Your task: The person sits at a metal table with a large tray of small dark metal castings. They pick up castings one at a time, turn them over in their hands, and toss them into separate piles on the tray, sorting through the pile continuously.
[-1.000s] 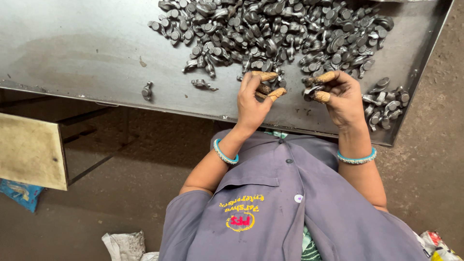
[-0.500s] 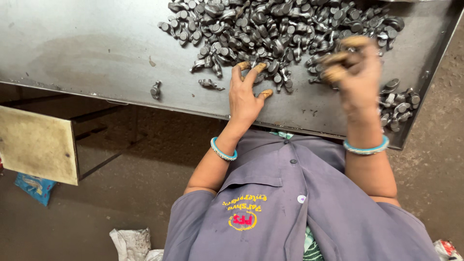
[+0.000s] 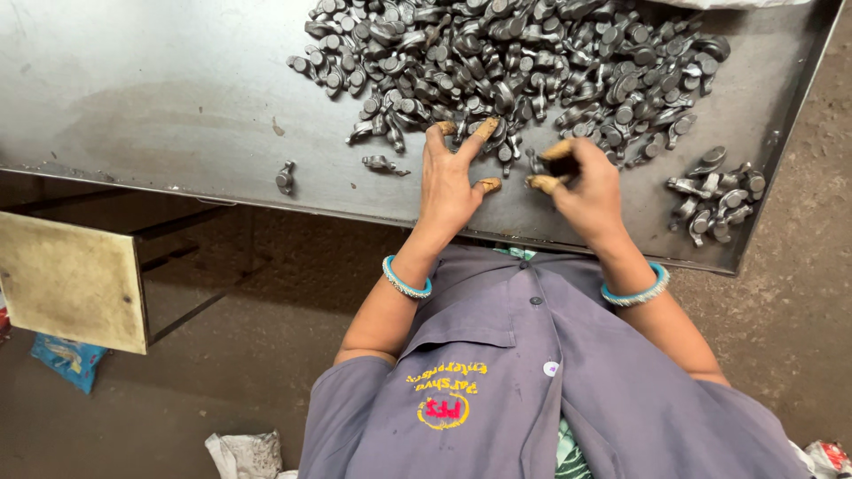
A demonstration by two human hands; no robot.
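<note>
The person wears a grey-purple buttoned shirt with short sleeves and a collar. A yellow and red embroidered emblem sits on its chest, and small round buttons run down the front. Each wrist carries a turquoise bangle. The fingertips of the left hand and right hand wear tan rubber caps.

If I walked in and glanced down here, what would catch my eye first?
Probably the big heap of dark metal parts spread over the grey metal table. Next, the left hand reaching into its near edge, the right hand pinching one part, with a smaller pile at far right.
</note>
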